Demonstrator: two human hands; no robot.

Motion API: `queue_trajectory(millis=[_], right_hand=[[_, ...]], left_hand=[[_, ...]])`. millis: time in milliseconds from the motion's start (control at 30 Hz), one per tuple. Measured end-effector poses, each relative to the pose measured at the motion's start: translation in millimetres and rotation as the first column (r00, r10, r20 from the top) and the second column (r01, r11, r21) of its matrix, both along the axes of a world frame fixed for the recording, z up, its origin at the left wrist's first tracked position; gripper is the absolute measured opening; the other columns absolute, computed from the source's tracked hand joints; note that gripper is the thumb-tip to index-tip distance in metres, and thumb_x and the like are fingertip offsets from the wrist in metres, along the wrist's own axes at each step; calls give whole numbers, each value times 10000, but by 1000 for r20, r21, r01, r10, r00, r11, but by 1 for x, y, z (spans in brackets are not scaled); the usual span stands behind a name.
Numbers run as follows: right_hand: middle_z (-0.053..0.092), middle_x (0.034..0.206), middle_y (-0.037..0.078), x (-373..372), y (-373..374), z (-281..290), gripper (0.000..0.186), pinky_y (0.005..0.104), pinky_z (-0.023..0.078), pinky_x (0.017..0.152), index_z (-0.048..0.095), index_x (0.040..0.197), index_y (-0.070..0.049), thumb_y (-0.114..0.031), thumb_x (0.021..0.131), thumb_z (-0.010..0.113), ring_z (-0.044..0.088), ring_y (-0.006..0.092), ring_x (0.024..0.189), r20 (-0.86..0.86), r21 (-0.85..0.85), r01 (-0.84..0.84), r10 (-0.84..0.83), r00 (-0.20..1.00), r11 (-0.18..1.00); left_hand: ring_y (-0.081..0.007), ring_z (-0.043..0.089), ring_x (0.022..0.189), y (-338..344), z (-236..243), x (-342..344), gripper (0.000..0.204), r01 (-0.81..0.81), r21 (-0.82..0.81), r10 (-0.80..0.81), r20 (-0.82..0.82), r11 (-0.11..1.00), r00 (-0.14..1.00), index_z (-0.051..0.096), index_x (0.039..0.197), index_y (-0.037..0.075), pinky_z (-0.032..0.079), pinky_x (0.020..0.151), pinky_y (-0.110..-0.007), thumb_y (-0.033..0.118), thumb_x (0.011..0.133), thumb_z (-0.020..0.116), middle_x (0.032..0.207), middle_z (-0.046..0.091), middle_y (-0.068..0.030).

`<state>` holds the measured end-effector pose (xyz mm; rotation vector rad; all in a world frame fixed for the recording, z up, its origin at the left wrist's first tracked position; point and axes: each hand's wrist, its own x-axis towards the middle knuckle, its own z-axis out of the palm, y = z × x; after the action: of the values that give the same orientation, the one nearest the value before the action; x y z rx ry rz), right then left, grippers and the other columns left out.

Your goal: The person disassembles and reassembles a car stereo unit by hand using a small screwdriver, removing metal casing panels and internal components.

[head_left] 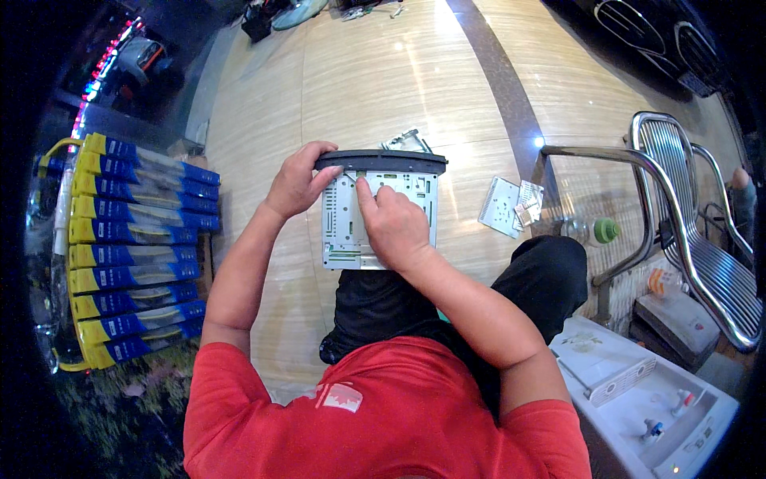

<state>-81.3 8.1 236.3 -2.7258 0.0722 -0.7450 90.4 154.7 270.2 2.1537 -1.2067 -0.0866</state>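
A flat metal-cased unit that looks like a car stereo (pixel 339 219), with a black front panel (pixel 383 162), lies over my lap, panel side away from me. My left hand (pixel 303 182) grips the panel's left end, its thumb on the near side where the metal begins. Over the middle of the perforated metal face is my right hand (pixel 395 223). Its index finger stretches out and its tip touches the metal just below the panel. The other fingers curl under; whatever they may hold is hidden. Past the panel, a metal bracket-like part (pixel 408 142) lies on the floor.
Loose perforated metal plates (pixel 501 206) lie on the floor to the right, near a bottle with a green cap (pixel 606 231). A steel bench (pixel 666 160) stands beyond. A white water dispenser (pixel 638 399) sits lower right. Blue-yellow packages (pixel 132 255) hang on a left rack.
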Motion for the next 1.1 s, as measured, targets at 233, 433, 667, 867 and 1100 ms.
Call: queue_trajectory(millis=[233, 433, 667, 867, 1100], right_hand=[[528, 782, 79, -7, 0, 1, 499, 357, 517, 533, 592, 1317, -43, -125, 825, 582, 606, 233, 643, -13, 53, -17, 18, 1000, 998], [529, 809, 92, -17, -7, 8, 542, 384, 517, 552, 572, 1351, -52, -99, 811, 589, 602, 261, 655, -91, 52, 18, -14, 996, 998], [540, 831, 100, -16, -8, 9, 530, 382, 527, 572, 566, 1358, -60, -100, 830, 583, 619, 273, 686, -135, 36, 47, -42, 990, 998], [552, 779, 73, -14, -10, 7, 418, 336, 536, 509, 611, 1252, -57, -142, 843, 589, 627, 221, 631, -62, -60, 45, -49, 997, 997], [561, 821, 109, -13, -13, 12, 455, 392, 535, 575, 576, 1311, -63, -104, 858, 572, 640, 280, 676, -162, 42, 59, -51, 986, 997]], left_hand=[[-279, 693, 948, -1, -1, -2, 341, -37, 13, 39, -140, 999, 989, 606, 1176, 2, 551, 843, -357, 93, 866, 712, 1044, 685, -178], [-288, 686, 987, 0, 2, -3, 353, -19, 11, 20, -99, 1000, 995, 608, 1199, 4, 545, 870, -361, 115, 877, 702, 1086, 685, -176], [-293, 685, 969, -2, 5, -3, 353, -26, 29, 29, -130, 999, 991, 614, 1193, 9, 542, 861, -367, 131, 875, 708, 1079, 688, -181], [-256, 670, 982, -2, 3, 1, 355, -29, 79, 39, -129, 996, 991, 613, 1219, 18, 530, 867, -347, 88, 879, 689, 1086, 684, -162], [-287, 668, 962, -8, 10, -1, 349, -11, 134, 24, -101, 991, 995, 622, 1204, 28, 538, 833, -363, 132, 880, 704, 1074, 685, -171]])
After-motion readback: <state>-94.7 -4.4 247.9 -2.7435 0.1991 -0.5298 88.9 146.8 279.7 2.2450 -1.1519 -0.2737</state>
